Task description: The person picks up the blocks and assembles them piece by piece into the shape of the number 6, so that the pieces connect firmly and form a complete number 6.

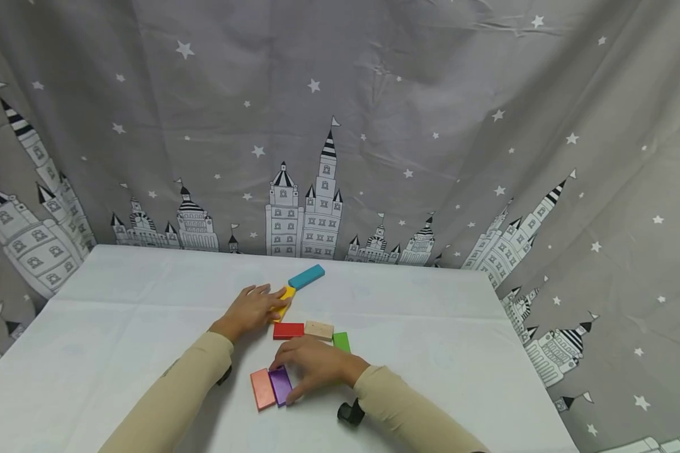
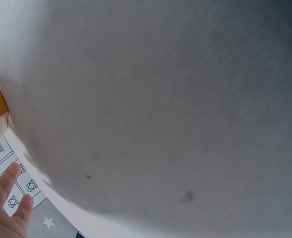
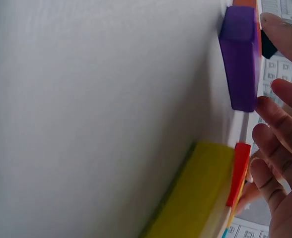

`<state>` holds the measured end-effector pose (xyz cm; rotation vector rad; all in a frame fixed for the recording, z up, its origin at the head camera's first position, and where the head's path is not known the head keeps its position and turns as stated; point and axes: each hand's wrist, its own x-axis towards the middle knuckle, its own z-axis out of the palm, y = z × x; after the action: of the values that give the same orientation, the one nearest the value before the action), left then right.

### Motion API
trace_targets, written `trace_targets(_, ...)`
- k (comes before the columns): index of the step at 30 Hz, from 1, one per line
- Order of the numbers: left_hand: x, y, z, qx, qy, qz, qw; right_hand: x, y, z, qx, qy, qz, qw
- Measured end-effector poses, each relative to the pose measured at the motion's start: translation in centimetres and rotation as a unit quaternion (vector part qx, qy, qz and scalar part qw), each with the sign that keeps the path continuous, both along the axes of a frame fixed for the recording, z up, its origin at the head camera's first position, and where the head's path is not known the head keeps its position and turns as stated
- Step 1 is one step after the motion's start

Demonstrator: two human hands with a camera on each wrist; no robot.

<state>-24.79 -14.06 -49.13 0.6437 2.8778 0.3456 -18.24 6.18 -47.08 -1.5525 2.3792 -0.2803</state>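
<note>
My left hand (image 1: 253, 311) holds a yellow block (image 1: 285, 301) with its fingers and thumb, partly covering it. In the left wrist view the other fingers (image 2: 7, 183) stand spread away from it. A blue block (image 1: 306, 277) lies at the yellow block's far end, and a red block (image 1: 288, 331) near its close end. My right hand (image 1: 317, 362) spans a purple block (image 1: 281, 385), fingers at the far end and thumb at the near end. Along its left side lies a salmon-pink block (image 1: 262, 389).
A plain wood block (image 1: 319, 330) continues from the red one, followed by a green block (image 1: 342, 341) partly behind the right hand. Everything lies on a white-covered table (image 1: 430, 333). A grey curtain (image 1: 408, 94) with castles and stars hangs behind it.
</note>
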Motion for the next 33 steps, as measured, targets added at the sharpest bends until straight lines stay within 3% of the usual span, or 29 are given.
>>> trace_targets(10, 0.18, 0.01, 0.1, 0.004, 0.012, -0.004, 0.9999, 0.2, -0.82, -0.6, 0.027, 0.006, -0.005, 0.9996)
trace_targets(33, 0.01, -0.11, -0.2, 0.004, 0.007, -0.003, 1.0, -0.06, 0.12, -0.27, 0.009, -0.023, -0.039, 0.9989)
